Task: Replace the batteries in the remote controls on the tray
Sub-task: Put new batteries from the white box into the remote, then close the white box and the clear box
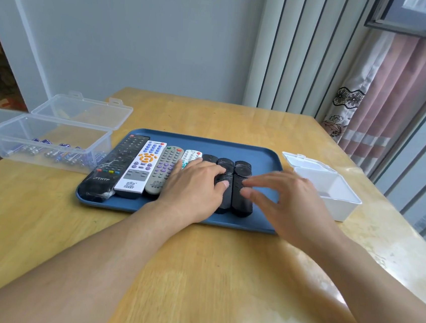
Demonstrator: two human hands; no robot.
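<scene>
Head view: left hand (193, 185) is lying with curled fingers over a black remote (223, 186), thumb pressing its face — right hand (289, 198) is hovering beside it, fingers loosely spread, holding nothing. Seven remotes are sitting side by side on the blue tray (265, 156) — batteries (57, 154) in the clear box (51, 141) at left.

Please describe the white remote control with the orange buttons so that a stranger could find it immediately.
Start at the dark blue plastic tray on the wooden table. A row of remotes lies on it; count from the left end to the second one. This long white remote control is the only one with an orange button ring and blue keys.
</scene>
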